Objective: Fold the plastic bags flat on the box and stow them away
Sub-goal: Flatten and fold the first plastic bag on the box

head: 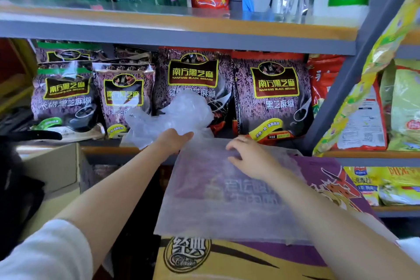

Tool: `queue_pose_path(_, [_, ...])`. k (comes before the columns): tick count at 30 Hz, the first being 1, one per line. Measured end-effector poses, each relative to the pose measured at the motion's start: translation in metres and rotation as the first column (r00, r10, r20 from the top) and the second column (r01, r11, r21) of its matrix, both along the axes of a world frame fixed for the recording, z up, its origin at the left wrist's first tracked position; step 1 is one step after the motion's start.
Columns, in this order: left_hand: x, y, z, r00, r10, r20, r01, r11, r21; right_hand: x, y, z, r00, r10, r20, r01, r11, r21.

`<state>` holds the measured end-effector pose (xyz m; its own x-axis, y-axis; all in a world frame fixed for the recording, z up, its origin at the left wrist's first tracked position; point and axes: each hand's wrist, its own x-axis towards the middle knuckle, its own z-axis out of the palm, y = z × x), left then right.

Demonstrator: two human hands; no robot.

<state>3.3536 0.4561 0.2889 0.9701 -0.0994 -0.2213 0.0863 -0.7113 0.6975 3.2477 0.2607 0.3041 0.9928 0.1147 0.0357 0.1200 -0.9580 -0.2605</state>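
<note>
A translucent plastic bag [218, 200] lies spread flat on a purple and yellow printed box [329, 184] in front of me. My right hand [252, 157] rests on the bag's far part with fingers loosely bent, pressing it down. My left hand [173, 140] reaches to the bag's far left corner, fingers straight and pointing right, touching the plastic. Just beyond it, a crumpled bunch of clear plastic bags [172, 118] sits on the shelf edge against the sesame packets.
Purple black sesame packets [272, 93] line the shelf [177, 38] behind the bags. Yellow and green packets [363, 120] hang at the right. An open cardboard box [54, 166] stands at the left, beside a dark object [18, 188].
</note>
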Motion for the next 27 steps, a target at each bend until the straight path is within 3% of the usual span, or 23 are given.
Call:
queue_pose_path(2, [0.017,0.0,-0.01,0.988,0.059,-0.142,-0.093,0.964,-0.249,0.008,-0.002,-0.004,0.999,-0.038,0.014,0.037,0.998,0.05])
queue_pose_path(4, [0.026,-0.002,-0.019,0.977,0.082,-0.196,-0.149,0.921,-0.359,0.016,-0.004,-0.007,0.996,-0.074,0.043,0.069,0.993,0.094])
queue_pose_path(7, [0.019,-0.008,-0.009,0.992,0.007,-0.127,-0.073,0.846,-0.528,0.027,-0.008,-0.007,0.989,-0.123,0.078,0.109,0.982,0.157])
queue_pose_path(12, [-0.009,-0.006,0.023,0.996,-0.087,0.031,0.079,0.619,-0.781,0.038,-0.01,0.017,0.981,-0.152,0.122,0.108,0.945,0.308])
queue_pose_path(18, [-0.05,-0.013,0.04,0.99,-0.141,0.028,0.1,0.537,-0.838,0.028,-0.027,0.044,0.982,0.064,-0.176,0.019,0.9,0.435])
queue_pose_path(23, [-0.093,-0.019,0.043,0.959,-0.283,-0.007,0.117,0.419,-0.901,-0.008,-0.033,0.055,0.938,0.241,-0.249,-0.097,0.873,0.479])
queue_pose_path(27, [-0.122,-0.007,0.035,0.971,-0.237,0.007,0.121,0.468,-0.876,-0.042,-0.031,0.072,0.882,0.349,-0.318,-0.162,0.857,0.489])
